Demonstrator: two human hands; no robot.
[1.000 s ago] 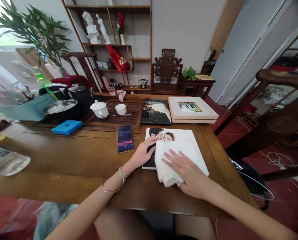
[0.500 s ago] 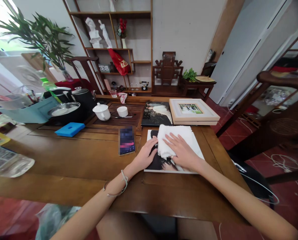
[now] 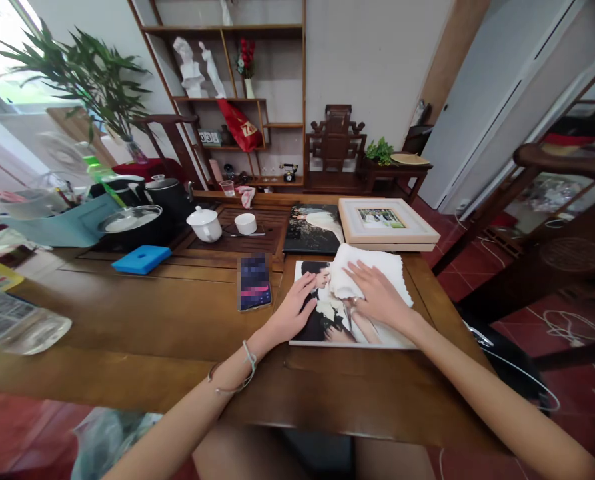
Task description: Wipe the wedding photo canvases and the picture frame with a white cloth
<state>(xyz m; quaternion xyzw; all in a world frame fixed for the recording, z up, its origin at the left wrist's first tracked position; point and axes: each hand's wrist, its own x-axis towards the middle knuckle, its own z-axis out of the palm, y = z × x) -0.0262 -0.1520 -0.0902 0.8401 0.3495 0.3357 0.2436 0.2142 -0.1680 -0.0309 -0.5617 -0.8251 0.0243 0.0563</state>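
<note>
A flat photo print of a couple (image 3: 330, 319) lies on the wooden table (image 3: 142, 313) in front of me. My left hand (image 3: 291, 312) rests flat on its left edge, fingers stretched out. My right hand (image 3: 380, 297) presses a white cloth (image 3: 370, 270) onto the upper right part of the print, fingers spread over the cloth. A phone (image 3: 254, 281) with a lit screen lies just left of my left hand.
Behind the print lie a dark photo print (image 3: 313, 229) and a pale framed picture (image 3: 384, 223). A tea tray holds a white teapot (image 3: 204, 224) and cup (image 3: 246, 223). A blue sponge (image 3: 141, 259), kettles and a plastic bag (image 3: 22, 330) sit to the left. A shelf stands behind.
My right hand has slid the white cloth from the print's near end up to its far right part. The left hand has stayed on the print's left edge.
</note>
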